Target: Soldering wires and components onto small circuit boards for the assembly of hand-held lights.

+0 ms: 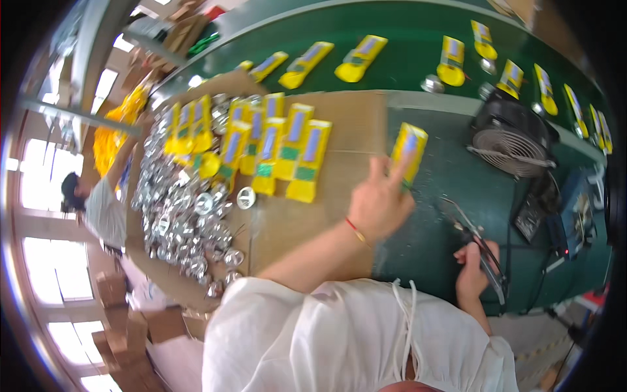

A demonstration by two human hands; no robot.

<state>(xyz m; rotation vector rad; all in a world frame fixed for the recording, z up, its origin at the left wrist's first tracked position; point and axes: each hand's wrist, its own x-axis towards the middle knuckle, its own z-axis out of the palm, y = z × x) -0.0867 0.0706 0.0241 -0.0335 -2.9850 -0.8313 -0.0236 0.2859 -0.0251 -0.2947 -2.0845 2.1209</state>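
My left hand (382, 204), a thin red band at its wrist, reaches across the bench with fingers stretched apart. Its fingertips touch a yellow strip (413, 141) with a bluish-violet patch; motion blurs them, and the hand covers the strip's lower end. My right hand (471, 273) is closed around a long tool (491, 262) with a black handle and thin metal front end. Which kind of tool it is I cannot tell. That front end points up and left, apart from the strip.
Yellow strips (307, 160) lie on cardboard (353, 163), beside a heap of shiny round metal pieces (189, 225). More strips (362, 59) are spread along the green far surface. A black fan (513, 150) and a boxy device (575, 215) stand right. Another person (104, 212) is at left.
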